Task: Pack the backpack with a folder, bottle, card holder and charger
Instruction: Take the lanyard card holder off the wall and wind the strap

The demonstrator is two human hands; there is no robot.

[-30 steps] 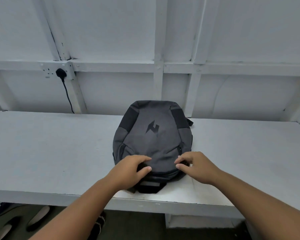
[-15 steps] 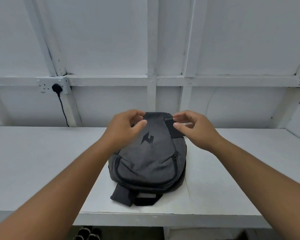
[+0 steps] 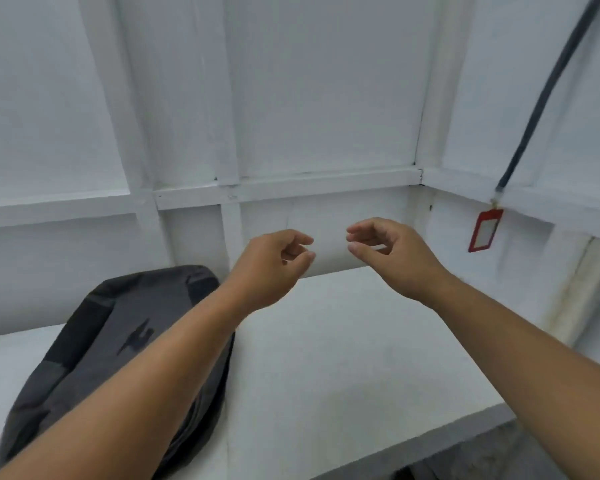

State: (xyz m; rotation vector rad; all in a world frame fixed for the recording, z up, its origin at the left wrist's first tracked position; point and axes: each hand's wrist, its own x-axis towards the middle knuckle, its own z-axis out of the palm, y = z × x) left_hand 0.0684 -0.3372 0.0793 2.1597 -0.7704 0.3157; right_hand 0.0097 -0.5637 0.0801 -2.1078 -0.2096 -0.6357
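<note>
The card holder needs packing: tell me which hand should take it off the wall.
Right, probably. The right hand is empty and nearer the red card holder hanging on the right-side wall; the left hand sits farther off, its forearm over the backpack.

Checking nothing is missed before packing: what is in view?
White table: one, white, foreground.
White panelled wall: one, white, behind and to the right.
Grey fabric backpack with black panels: one, grey and black, lying on the table, left.
Red rectangular card holder: one, red, hanging at the right wall.
Dark lanyard: one, dark grey, above the card holder.
Left hand: one, raised over the table, fingers loosely curled, empty.
Right hand: one, raised, fingers loosely curled, empty.
</note>
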